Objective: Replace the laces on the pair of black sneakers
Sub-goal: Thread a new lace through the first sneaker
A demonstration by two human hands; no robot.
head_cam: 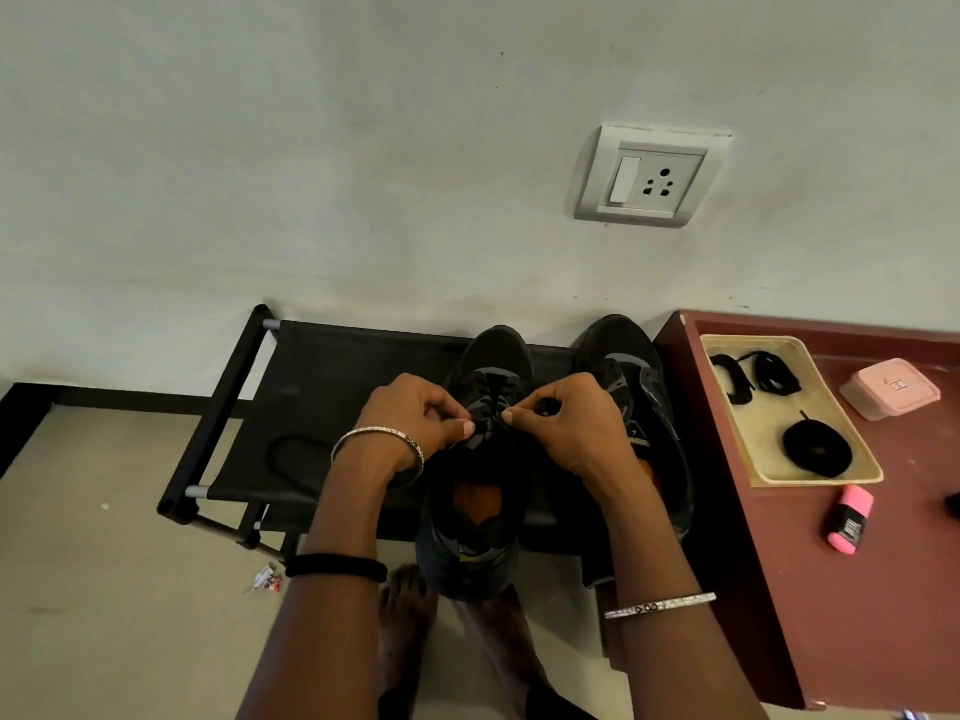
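Both hands work at the throat of a black mesh sneaker (470, 553) standing toe-to-wall on a black fabric shoe rack (322, 387). The left hand (415, 413) and right hand (566, 423), fingers curled, each pinch a dark flat lace (480, 426) between thumb and forefinger over the middle eyelets. The matching second black sneaker (623, 366) sits just beside it to the right on the same rack. Coiled black laces (818, 449) lie in a cream plastic tray (763, 433) on the maroon side table (883, 589), and one loose black lace (296, 454) rests on the rack. The step appears to be lacing the first shoe, though whether this lace is going in or coming out cannot be told. The next move likely calls for guiding each tip cleanly through its eyelet with even tension on both sides
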